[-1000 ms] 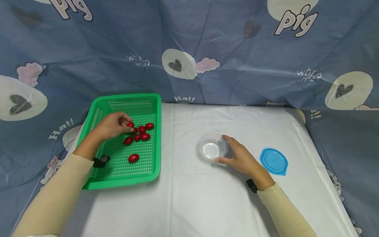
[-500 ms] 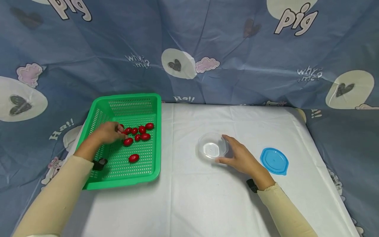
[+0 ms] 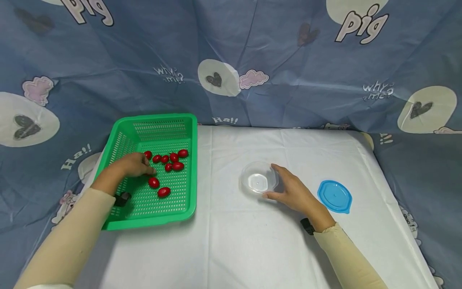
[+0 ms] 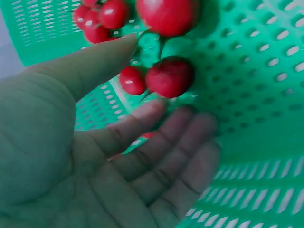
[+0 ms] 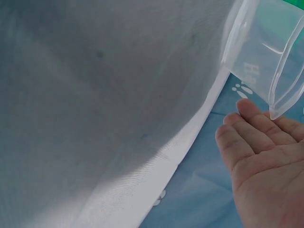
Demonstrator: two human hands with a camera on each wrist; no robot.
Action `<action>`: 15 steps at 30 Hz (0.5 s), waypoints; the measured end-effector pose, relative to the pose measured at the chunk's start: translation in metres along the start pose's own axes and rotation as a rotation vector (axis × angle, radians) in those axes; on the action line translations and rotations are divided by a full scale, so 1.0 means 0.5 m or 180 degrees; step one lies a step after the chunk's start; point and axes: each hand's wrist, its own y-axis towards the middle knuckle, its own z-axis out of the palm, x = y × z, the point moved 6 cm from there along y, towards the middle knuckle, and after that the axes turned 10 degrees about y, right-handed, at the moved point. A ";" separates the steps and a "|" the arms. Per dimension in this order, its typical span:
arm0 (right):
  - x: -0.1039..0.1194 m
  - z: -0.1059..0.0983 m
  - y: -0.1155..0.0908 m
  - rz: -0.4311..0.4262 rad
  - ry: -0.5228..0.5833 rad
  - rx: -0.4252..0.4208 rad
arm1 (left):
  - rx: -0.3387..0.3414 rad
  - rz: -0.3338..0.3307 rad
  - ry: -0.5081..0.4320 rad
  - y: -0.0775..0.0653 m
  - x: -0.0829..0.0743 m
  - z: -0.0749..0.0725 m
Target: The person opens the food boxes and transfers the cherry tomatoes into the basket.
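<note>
Several red cherry tomatoes (image 3: 174,157) lie in a green perforated basket (image 3: 193,172) at the left of the head view. My left hand (image 3: 133,165) is low inside the basket, beside a front tomato (image 3: 153,182). In the left wrist view its thumb and fingers are spread apart around tomatoes (image 4: 171,77), and no grip on one shows. At mid-table my right hand (image 3: 294,190) holds a clear plastic bowl (image 3: 259,177) from its right side, thumb in front and index finger behind. The right wrist view shows the other fingers extended under the bowl's rim (image 5: 280,90); the thumb is out of sight there.
A blue lid (image 3: 335,196) lies flat on the white tablecloth (image 3: 238,241), right of my right hand. The basket's raised walls surround my left hand. A blue printed cloth (image 3: 231,60) hangs behind the table.
My left hand has drawn back from the group of tomatoes toward the near left. One tomato has shifted toward the basket's front, and another is uncovered behind the hand. The right hand and bowl stay put.
</note>
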 end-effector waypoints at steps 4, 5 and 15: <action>0.002 -0.001 0.000 -0.0010 -0.0040 -0.0003 | 0.0053 -0.0090 0.0113 -0.015 -0.019 -0.020; 0.002 -0.001 0.000 -0.0010 -0.0047 -0.0003 | 0.0044 -0.0110 0.0148 -0.019 -0.027 -0.026; 0.002 -0.003 0.001 -0.0020 -0.0067 -0.0027 | -0.1142 -0.0002 0.0284 -0.073 -0.181 -0.082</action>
